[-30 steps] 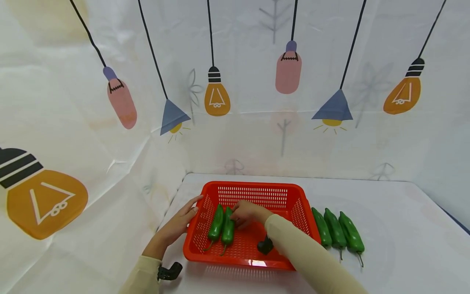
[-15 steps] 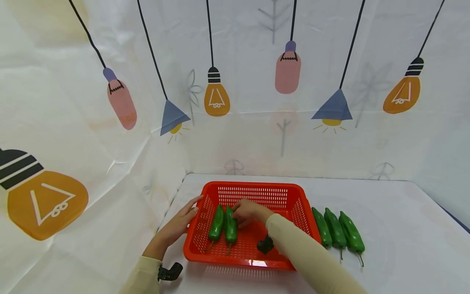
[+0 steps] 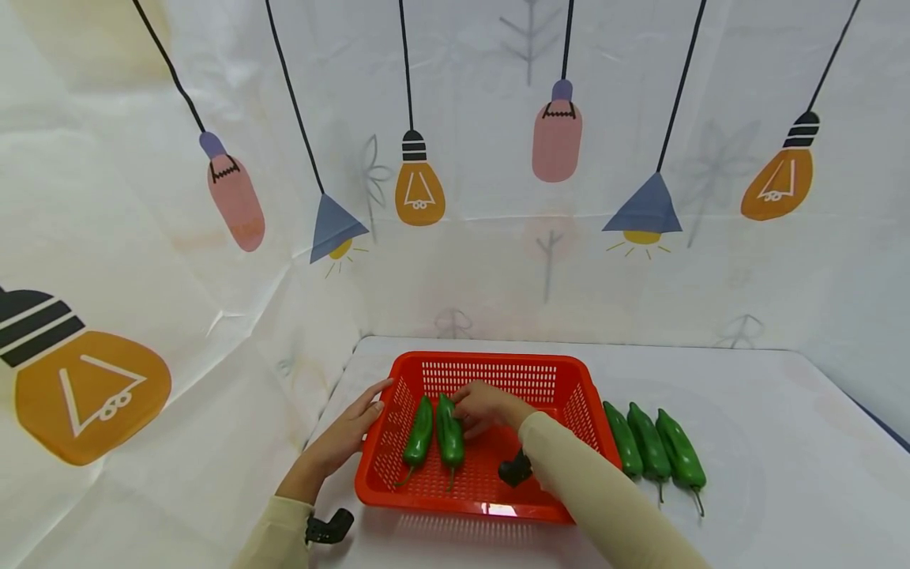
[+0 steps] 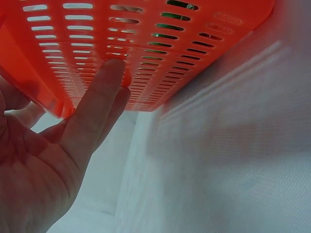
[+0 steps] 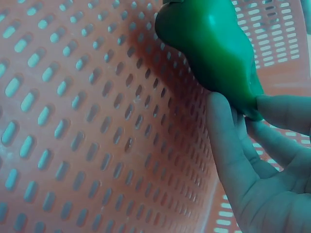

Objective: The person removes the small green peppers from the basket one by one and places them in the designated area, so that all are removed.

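Note:
Inside a red perforated plastic basket (image 3: pixel 490 506) lie two long green peppers. The left hand (image 3: pixel 341 442) rests at the basket's left side, and its fingers (image 4: pixel 95 102) lie straight against the slotted wall in the left wrist view. The right hand (image 3: pixel 490 407) reaches in and pinches the narrow tip of one green pepper (image 3: pixel 450 435), thumb on one side and fingers on the other in the right wrist view. That pepper's stem points toward the person. To its left lies the other green pepper (image 3: pixel 419 435), with a gap between the two.
On the white table (image 3: pixel 775 458), three more green peppers (image 3: pixel 668 450) lie side by side just right of the basket, stems toward the person. A white sheet (image 3: pixel 483 276) printed with hanging lamps stands behind and along the left. Each wrist wears a black camera (image 3: pixel 329 525).
The right hand has shifted the pinched pepper rightward, widening the gap from the other pepper. Its stem end has swung right as well. The left hand and the basket have stayed put.

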